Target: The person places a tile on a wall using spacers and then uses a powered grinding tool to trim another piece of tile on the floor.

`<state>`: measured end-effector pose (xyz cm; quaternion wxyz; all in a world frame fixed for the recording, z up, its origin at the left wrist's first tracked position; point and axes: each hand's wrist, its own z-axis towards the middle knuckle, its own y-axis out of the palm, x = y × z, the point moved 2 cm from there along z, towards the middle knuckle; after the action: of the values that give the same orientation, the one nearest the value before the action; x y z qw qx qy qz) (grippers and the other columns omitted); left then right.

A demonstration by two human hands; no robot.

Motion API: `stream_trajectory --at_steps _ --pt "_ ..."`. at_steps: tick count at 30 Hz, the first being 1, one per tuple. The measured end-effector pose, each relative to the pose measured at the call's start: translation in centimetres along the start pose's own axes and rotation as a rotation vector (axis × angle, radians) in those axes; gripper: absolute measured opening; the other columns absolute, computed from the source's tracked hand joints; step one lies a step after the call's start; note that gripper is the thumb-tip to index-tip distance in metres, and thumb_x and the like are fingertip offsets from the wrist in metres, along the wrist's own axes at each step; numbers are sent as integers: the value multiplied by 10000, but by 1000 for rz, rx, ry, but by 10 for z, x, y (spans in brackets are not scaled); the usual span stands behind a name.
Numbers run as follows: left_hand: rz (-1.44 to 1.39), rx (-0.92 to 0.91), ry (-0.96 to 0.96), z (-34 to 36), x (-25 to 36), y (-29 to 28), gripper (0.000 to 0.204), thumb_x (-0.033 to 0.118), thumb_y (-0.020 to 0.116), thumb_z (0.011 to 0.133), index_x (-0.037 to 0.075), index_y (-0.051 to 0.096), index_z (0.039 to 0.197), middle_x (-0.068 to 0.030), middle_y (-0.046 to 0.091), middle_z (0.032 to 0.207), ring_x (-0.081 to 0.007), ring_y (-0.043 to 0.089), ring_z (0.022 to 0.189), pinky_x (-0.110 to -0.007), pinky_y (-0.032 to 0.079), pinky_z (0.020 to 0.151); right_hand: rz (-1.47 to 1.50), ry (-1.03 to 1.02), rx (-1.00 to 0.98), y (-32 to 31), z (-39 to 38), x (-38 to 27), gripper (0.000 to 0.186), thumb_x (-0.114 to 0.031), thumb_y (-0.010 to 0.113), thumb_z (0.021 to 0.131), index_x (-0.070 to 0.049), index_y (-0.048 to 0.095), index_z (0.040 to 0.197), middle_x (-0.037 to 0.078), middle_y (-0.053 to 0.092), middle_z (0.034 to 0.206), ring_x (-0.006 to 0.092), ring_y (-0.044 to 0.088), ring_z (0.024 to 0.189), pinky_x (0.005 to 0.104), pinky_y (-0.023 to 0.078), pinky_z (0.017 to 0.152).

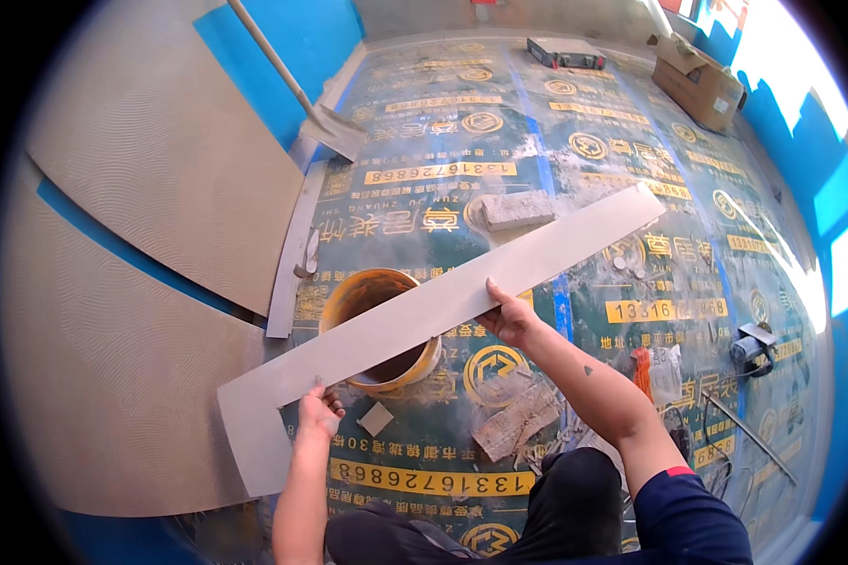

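Read all clock positions from the centre of your view, with 12 at the top. You hold the L-shaped pale grey slab (424, 315) in both hands; its long limb runs from 8 o'clock to 2 o'clock, and its short limb drops toward 6 o'clock at the left end. Your left hand (321, 411), at 7 o'clock, grips the lower edge near the inner corner, fingers curled narrow. Your right hand (509, 316), at 4 o'clock, pinches the same edge, thumb on the upper face, fingers beneath. The slab crosses above the yellow bucket (361, 295); whether they touch cannot be determined. Note the small square offcut (376, 418) near your left hand, the shovel (334, 134) at 11 o'clock and the cardboard box (695, 83) at 2 o'clock.
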<state>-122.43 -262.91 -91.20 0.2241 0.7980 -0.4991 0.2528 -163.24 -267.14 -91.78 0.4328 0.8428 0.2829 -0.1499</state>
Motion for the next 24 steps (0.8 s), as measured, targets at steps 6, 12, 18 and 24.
stream_trajectory --at_steps 6,12,18,24 --pt "1156 -159 647 -90 -2 83 473 462 429 959 49 615 822 -82 627 758 -213 590 686 -398 455 613 -367 151 -228 -40 -62 14 521 -401 522 952 4 486 1279 104 620 1119 218 614 1044 321 501 870" --pt "1851 6 1358 -78 -46 188 828 399 557 879 -173 222 1375 -317 196 1475 -417 116 1409 -454 76 1160 -350 157 -168 -108 -128 27 508 -359 504 966 19 466 1302 110 611 1141 224 616 1041 321 500 872" --pt "1832 -855 1579 -135 -136 253 896 392 648 775 -102 246 1405 -293 261 1462 -415 238 1375 -474 172 1140 -67 107 130 -225 -235 34 448 -302 500 970 29 483 1271 138 613 1125 240 615 1045 349 505 874" --pt "1663 -30 1710 -20 -30 180 620 223 557 860 -77 359 1365 -302 301 1435 -444 265 1343 -474 197 1130 239 -71 557 -301 -312 61 323 -284 569 939 -20 552 1125 109 649 960 214 640 901 320 521 761"
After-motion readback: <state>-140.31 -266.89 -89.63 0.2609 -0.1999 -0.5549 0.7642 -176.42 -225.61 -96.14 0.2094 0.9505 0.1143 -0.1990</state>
